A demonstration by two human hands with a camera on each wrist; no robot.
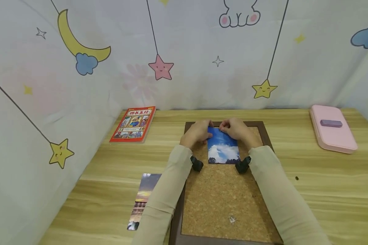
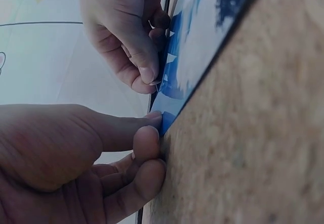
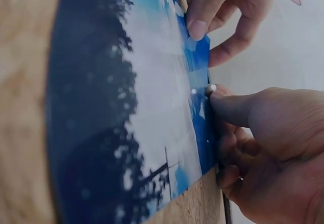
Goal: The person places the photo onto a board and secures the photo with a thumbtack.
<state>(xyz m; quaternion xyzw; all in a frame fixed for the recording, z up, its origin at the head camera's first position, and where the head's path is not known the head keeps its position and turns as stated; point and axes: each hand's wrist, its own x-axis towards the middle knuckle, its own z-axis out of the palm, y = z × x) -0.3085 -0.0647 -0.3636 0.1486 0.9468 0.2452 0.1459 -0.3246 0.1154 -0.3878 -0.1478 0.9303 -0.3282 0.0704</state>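
Observation:
A photo (image 1: 223,149) of blue sky, white clouds and dark trees lies against the upper part of a cork board (image 1: 216,194) with a dark brown frame. My left hand (image 1: 199,131) pinches the photo's upper left corner, thumb (image 2: 153,116) on its face. Close to the middle of the top edge, my right hand (image 1: 234,128) pinches a small shiny pin (image 3: 211,88) between thumb and forefinger. The pin's tip is at the photo's surface; whether it has gone in, I cannot tell.
Left of the board lies a sunset photo (image 1: 142,197), partly under my left sleeve. A red book (image 1: 133,124) is at the back left, a pink case (image 1: 334,127) at the back right. Small shiny bits (image 1: 232,219) lie low on the cork.

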